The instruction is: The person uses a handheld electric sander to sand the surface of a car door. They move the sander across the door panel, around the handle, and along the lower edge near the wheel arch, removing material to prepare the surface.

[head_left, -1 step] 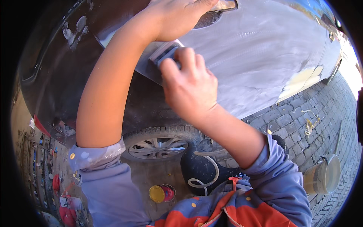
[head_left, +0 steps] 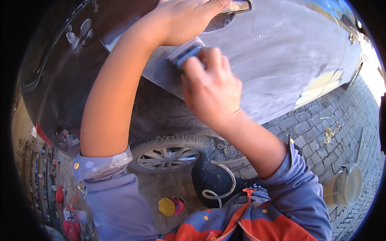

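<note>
My right hand is closed around a blue-grey sanding block, slightly blurred by motion. The block lies against the dull, scuffed grey car door, close to the door's rear edge. Above it, my left hand rests on the bodywork just left of the door handle, its thumb stretched out. The upper picture edge cuts off its other fingers, and no object shows in it. My left forearm crosses over the dark rear panel of the car.
Below the panel is a wheel. A black rounded object with a pale hose lies near my legs, beside a yellow and red can. A bucket stands right on the paving. Several tools and items lie far left.
My right hand has slid a short way to the right and slightly upward along the door with the sanding block. My left hand has hardly moved.
</note>
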{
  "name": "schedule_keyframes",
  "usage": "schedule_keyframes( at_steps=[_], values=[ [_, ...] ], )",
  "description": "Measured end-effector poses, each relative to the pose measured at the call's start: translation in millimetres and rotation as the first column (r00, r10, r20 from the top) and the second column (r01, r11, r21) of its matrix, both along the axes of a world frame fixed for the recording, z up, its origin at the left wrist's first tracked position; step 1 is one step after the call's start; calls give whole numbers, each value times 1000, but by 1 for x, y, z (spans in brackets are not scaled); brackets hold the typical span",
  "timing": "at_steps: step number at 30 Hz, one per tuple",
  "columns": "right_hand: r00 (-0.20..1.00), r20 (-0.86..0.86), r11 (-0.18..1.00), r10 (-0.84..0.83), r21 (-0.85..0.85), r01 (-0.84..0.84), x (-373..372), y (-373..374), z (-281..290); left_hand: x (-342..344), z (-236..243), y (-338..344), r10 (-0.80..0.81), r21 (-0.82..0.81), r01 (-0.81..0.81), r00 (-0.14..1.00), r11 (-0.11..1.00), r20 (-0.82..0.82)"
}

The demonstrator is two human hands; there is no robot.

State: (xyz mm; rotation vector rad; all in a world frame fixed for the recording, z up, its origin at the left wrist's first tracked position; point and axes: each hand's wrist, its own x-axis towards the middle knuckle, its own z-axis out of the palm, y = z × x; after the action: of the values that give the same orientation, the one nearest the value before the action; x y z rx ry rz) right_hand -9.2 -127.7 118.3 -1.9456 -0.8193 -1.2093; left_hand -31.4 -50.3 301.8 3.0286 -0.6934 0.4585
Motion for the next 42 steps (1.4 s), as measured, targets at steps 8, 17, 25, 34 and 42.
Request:
schedule_keyframes(
  at_steps=[8,17,25,34,42],
  values=[
    [990,-82,988,-114,100,122,28,-57,-7,-10,16,-7,-6,-25,1,987,1000,-162],
    [1000,2,999,-28,37,28,-24,43,21,-7,22,1,-40,-51,26,959,998,-280],
    [999,-33,1000,9,-19,-10,-26,39,8,56,-11,28,17,-156,2,993,988,121],
    [989,-131,994,-62,84,74,41,-80,-16,41,-31,28,95,48,-124,915,991,393],
    [899,-377,897,-225,279,342,156,-217,58,56,-47,17,65,24,-94,824,995,563]
  ],
)
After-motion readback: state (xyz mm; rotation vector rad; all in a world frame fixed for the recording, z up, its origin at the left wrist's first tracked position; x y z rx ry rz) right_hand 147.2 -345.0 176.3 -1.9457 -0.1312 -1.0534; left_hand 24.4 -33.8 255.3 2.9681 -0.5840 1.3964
